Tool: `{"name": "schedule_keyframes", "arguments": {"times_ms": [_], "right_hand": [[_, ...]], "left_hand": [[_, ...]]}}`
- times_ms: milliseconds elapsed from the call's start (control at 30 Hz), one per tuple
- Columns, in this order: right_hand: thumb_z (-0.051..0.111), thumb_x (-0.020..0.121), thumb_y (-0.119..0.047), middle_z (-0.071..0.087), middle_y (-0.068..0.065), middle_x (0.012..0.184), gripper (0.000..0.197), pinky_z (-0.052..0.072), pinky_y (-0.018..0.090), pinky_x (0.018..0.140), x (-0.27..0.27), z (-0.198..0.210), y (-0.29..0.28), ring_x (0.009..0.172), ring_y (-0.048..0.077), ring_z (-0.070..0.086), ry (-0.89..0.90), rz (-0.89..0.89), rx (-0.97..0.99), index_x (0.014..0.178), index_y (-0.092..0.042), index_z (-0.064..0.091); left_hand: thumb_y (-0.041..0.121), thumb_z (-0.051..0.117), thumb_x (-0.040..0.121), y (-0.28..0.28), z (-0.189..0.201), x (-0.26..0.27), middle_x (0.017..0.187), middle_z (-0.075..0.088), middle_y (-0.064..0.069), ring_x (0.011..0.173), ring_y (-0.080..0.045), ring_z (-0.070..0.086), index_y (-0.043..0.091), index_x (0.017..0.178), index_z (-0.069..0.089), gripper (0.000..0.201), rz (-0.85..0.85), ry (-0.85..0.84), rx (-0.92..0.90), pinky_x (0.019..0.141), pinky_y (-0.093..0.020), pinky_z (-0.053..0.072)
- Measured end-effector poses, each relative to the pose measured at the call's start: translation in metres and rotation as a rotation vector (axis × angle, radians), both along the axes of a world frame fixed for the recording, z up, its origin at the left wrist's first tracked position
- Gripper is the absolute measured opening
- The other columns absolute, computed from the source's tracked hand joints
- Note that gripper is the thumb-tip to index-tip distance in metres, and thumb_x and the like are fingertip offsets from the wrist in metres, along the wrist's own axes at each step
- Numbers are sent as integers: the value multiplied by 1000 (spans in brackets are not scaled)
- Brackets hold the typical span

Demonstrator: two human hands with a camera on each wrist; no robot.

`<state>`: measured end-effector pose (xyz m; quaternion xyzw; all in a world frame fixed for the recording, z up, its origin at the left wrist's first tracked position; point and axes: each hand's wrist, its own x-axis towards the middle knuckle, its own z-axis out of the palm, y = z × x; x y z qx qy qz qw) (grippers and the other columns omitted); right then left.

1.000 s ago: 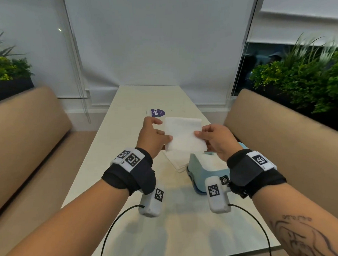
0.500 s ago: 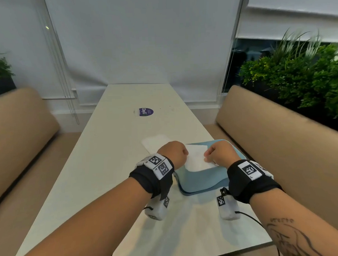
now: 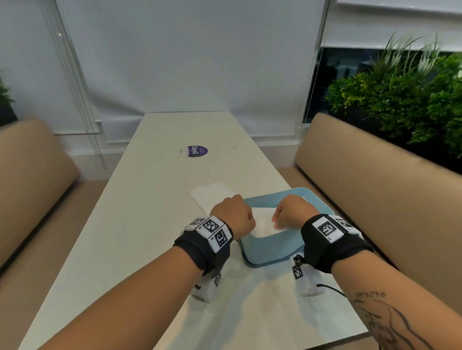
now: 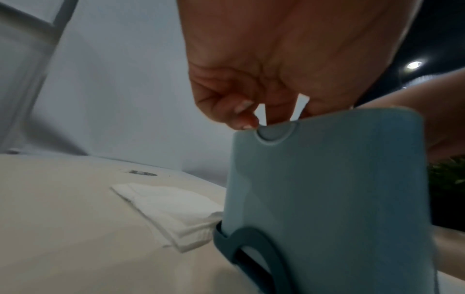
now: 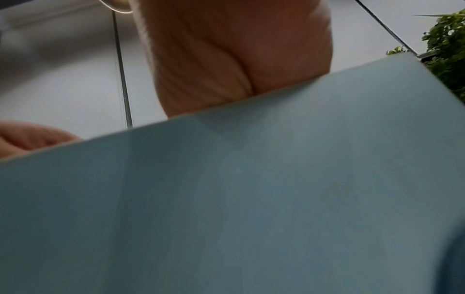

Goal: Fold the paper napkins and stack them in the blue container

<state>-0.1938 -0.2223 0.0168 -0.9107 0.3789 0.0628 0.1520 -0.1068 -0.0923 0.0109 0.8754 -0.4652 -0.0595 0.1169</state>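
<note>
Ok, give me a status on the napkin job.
Done: one napkin is folded. In hand: the left hand and right hand hold it by its edges inside the blue container; any stack beneath is hidden. Left: let go, then fold the loose napkins beside it on the table.

The head view is bright and even, and the white blind [image 3: 184, 58] at the far side is lit flat. Soft, pale shadows lie on the near tabletop [image 3: 149, 256]. Straight lines bend toward the edges. Both wrist views are dimmer, grainy and blurred. The blue container [image 5: 251, 199] fills the right wrist view, out of focus. In the left wrist view a small lamp [image 4: 413, 64] glares at the right.
</note>
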Motion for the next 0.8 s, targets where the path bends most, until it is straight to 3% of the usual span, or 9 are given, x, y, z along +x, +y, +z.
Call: {"name": "schedule_keyframes", "arguments": {"times_ms": [67, 133, 233, 333, 400, 533, 667, 733, 800], "right_hand": [[62, 82, -17, 67, 3, 87, 9, 50, 29, 81, 1, 6, 4, 90, 22, 62, -33, 26, -48, 81, -9, 67], [66, 80, -18, 68, 7, 91, 10, 52, 32, 80, 5, 14, 9, 88, 24, 63, -120, 36, -36, 79, -8, 64], [70, 81, -21, 62, 6, 86, 26, 45, 27, 68, 14, 33, 28, 77, 19, 55, -246, 76, 39, 65, -14, 51], [71, 82, -22, 53, -2, 68, 30, 35, 19, 49, 29, 47, 56, 58, 10, 46, -389, 106, 211, 63, -15, 49], [70, 83, -21, 51, -1, 66, 27, 35, 19, 44, 41, 50, 74, 55, 11, 46, -459, 116, 337, 67, -14, 49], [67, 85, -19, 60, 7, 84, 26, 46, 24, 52, 80, 36, 97, 71, 19, 55, -475, 95, 428, 67, -13, 49], [67, 84, -24, 50, 3, 69, 31, 42, 24, 60, 116, 7, 101, 66, 19, 51, -271, 74, 314, 65, -12, 46], [65, 86, -28, 61, 9, 95, 24, 42, 25, 67, 129, -4, 103, 88, 23, 60, -163, 86, 234, 91, -5, 60], [63, 86, -31, 57, 13, 121, 42, 44, 30, 85, 138, -13, 103, 113, 27, 54, -59, 55, 164, 116, -2, 56]], "left_hand": [[34, 44, 93, 6, 4, 6, 114, 51, -5, 103, -24, 54, 17, 103, 66, 29, 26, 38, -136, 81, -31, 43], [33, 45, 94, 14, 10, 15, 114, 53, -5, 104, -23, 55, 17, 103, 66, 28, 85, 60, -243, 82, -30, 41], [31, 47, 94, 31, 18, 38, 112, 59, -5, 104, -24, 56, 15, 102, 66, 26, 174, 123, -286, 83, -29, 41], [29, 50, 92, 50, 20, 63, 110, 64, -5, 102, -24, 58, 14, 102, 65, 23, 259, 203, -285, 86, -32, 45], [28, 51, 92, 62, 16, 76, 107, 65, -7, 100, -25, 59, 13, 99, 64, 21, 308, 253, -287, 85, -33, 46], [22, 53, 91, 79, 3, 91, 90, 63, -10, 95, -29, 62, 12, 86, 59, 13, 371, 371, -286, 82, -36, 50], [19, 51, 91, 89, -10, 102, 99, 66, -11, 96, -27, 62, 7, 95, 63, 18, 368, 397, -207, 82, -34, 49], [18, 51, 90, 92, -15, 108, 104, 67, -11, 98, -27, 63, 7, 98, 64, 19, 360, 410, -190, 84, -34, 49], [18, 51, 91, 96, -18, 114, 105, 67, -10, 99, -26, 63, 8, 99, 65, 19, 360, 415, -182, 86, -34, 49]]}}
